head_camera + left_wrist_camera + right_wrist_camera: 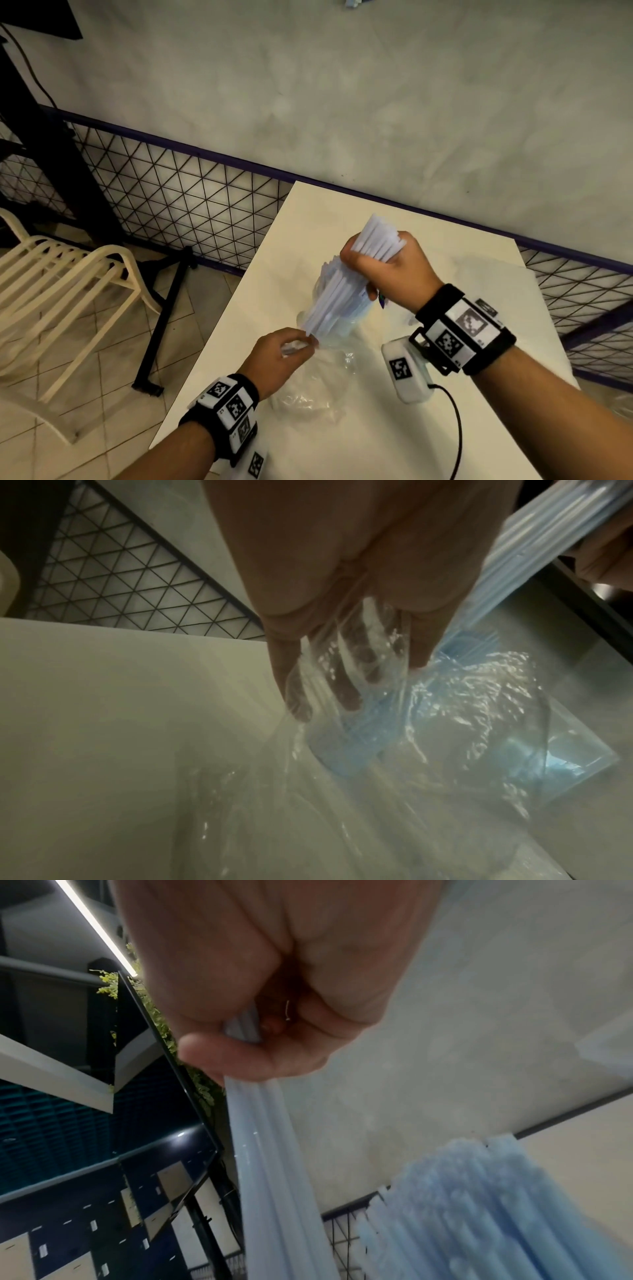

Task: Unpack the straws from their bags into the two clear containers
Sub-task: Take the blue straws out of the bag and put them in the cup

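Observation:
My right hand [371,260] is raised over the white table [342,212] and grips a thick bundle of pale blue-white straws [342,291] near its top end. In the right wrist view my curled fingers [219,1053] are wrapped round the straws [270,1164]. The bundle slants down-left, and its lower end sits in a clear plastic bag [462,723]. My left hand [301,342] pinches the mouth of that bag [329,346], with the film stretched across its fingers [291,674]. More straws [472,1204] stand beside the bundle in a faint clear container [317,291].
Crumpled clear plastic [308,397] lies on the table near me. A white device with a black cable [407,373] sits under my right wrist. A cream plastic chair [58,274] and a black stand leg [164,318] stand on the left, with a wire mesh fence [191,205] behind the table.

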`<state>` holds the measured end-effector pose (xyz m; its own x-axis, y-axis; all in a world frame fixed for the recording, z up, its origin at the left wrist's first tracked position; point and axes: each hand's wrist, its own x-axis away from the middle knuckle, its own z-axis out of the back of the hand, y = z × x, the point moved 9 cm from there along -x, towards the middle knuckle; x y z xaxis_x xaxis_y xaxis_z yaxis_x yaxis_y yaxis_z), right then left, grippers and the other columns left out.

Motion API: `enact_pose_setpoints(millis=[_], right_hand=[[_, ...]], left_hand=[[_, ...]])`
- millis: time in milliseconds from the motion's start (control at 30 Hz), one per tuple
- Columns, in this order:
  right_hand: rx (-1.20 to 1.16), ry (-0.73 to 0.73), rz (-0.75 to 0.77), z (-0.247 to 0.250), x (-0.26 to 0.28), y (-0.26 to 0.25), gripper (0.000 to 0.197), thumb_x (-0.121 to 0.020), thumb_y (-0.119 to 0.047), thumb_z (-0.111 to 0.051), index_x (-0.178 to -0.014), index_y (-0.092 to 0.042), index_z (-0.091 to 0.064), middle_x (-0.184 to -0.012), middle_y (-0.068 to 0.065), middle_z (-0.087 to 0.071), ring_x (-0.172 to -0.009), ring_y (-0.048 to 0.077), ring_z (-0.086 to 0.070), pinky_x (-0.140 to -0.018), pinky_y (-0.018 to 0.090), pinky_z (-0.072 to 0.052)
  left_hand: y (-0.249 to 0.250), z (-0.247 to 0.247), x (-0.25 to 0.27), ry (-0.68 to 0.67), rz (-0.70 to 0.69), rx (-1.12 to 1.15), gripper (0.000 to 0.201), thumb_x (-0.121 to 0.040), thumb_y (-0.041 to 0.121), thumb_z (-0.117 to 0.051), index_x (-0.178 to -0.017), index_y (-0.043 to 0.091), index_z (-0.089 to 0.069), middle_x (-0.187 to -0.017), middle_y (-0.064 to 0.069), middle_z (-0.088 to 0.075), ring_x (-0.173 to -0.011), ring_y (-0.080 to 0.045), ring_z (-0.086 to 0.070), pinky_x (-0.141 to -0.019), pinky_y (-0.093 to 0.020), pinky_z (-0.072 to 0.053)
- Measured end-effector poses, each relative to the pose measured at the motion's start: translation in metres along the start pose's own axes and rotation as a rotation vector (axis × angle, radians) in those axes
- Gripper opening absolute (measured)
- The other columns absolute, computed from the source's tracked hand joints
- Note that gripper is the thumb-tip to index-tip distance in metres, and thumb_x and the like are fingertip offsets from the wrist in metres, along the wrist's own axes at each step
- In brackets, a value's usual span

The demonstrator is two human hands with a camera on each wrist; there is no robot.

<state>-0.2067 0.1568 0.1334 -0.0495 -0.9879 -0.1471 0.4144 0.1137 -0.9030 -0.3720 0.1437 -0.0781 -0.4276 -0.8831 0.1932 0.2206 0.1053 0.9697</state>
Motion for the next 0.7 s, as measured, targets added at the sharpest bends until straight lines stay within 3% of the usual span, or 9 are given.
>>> enact_pose_setpoints(millis=[133,200,367,500,567,633,700], right_hand=[[0.012,0.094,0.008,0.022,-0.008,-0.004,0.014,-0.086,-0.005,-0.068,-0.074,0.001,-0.067,-0.059,0.003,-0.066,-0.037,0.027,-0.053,-0.043,0.025,-0.044],[0.045,0.117,0.026,0.03,-0.012,-0.008,0.014,-0.086,-0.006,-0.068,-0.073,-0.001,-0.067,-0.062,0.008,-0.066,-0.037,0.025,-0.053,-0.044,0.025,-0.044],[0.157,0.094,0.068,0.034,-0.02,-0.01,0.012,-0.087,-0.009,-0.068,-0.077,-0.004,-0.067,-0.057,-0.003,-0.064,-0.037,0.02,-0.055,-0.043,0.025,-0.045],[0.183,0.093,0.068,0.023,-0.02,0.004,0.008,-0.085,-0.011,-0.071,-0.081,-0.005,-0.067,-0.072,0.007,-0.068,-0.044,0.013,-0.059,-0.044,0.027,-0.048],[0.252,0.119,0.085,0.015,-0.016,0.015,0.009,-0.084,-0.014,-0.072,-0.08,-0.007,-0.067,-0.075,0.007,-0.068,-0.055,0.01,-0.062,-0.052,0.027,-0.051],[0.339,0.123,0.086,0.002,-0.011,0.031,0.014,-0.083,-0.019,-0.071,-0.079,-0.009,-0.064,-0.075,0.005,-0.065,-0.068,0.015,-0.063,-0.062,0.029,-0.05],[0.394,0.13,0.052,-0.01,-0.004,0.047,0.019,-0.082,-0.026,-0.073,-0.079,-0.01,-0.061,-0.077,0.001,-0.061,-0.076,0.019,-0.058,-0.069,0.031,-0.046]], left_hand=[[0.0,0.005,0.002,0.034,0.031,0.041,0.015,-0.091,0.014,-0.068,-0.087,0.025,-0.076,-0.089,0.01,-0.076,-0.087,-0.016,-0.072,-0.065,-0.008,-0.046],[0.002,0.005,0.004,0.05,0.041,0.045,0.014,-0.092,0.015,-0.067,-0.087,0.026,-0.075,-0.088,0.01,-0.076,-0.087,-0.02,-0.073,-0.062,-0.008,-0.046],[-0.001,0.004,0.007,0.054,0.112,0.075,0.015,-0.092,0.026,-0.066,-0.085,0.034,-0.076,-0.097,0.003,-0.076,-0.086,-0.02,-0.073,-0.064,-0.029,-0.051],[-0.001,0.003,0.009,0.057,0.137,0.101,0.011,-0.092,0.029,-0.066,-0.087,0.032,-0.076,-0.099,0.003,-0.076,-0.087,-0.021,-0.073,-0.065,-0.03,-0.054],[0.0,0.003,0.01,0.055,0.137,0.104,0.009,-0.09,0.029,-0.069,-0.086,0.032,-0.077,-0.097,0.002,-0.075,-0.088,-0.022,-0.072,-0.065,-0.029,-0.054],[-0.001,0.003,0.009,0.037,0.148,0.106,0.004,-0.084,0.029,-0.075,-0.087,0.031,-0.077,-0.096,0.004,-0.075,-0.086,-0.019,-0.072,-0.067,-0.029,-0.056],[-0.001,0.001,0.009,-0.009,0.138,0.091,0.023,-0.072,0.03,-0.086,-0.091,0.03,-0.076,-0.102,0.007,-0.074,-0.086,-0.013,-0.072,-0.071,-0.027,-0.058]])
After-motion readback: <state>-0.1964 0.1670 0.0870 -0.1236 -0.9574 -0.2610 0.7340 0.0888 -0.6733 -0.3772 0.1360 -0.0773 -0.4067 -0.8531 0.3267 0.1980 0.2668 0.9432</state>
